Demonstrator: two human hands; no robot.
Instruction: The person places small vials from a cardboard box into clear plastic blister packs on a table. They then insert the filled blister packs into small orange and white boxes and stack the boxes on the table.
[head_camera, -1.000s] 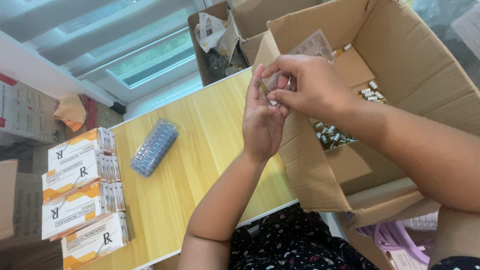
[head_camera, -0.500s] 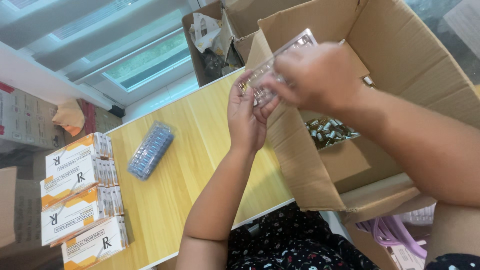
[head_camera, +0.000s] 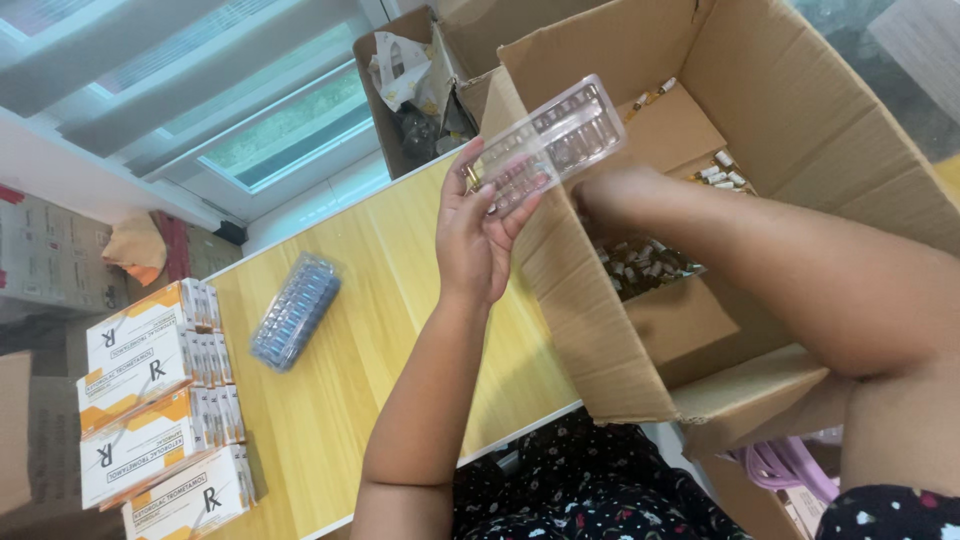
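Head view — steeply downward, close

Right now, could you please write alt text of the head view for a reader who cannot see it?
The left hand holds up a clear plastic ampoule tray while the right hand reaches into a large cardboard box of small vials. On the wooden table lie a filled blue tray and stacked white-and-orange cartons.

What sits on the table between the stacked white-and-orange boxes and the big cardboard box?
In the head view, a filled blue-tinted blister tray lies on the wooden table there, and the left hand, raised with a clear tray, crosses the stretch.
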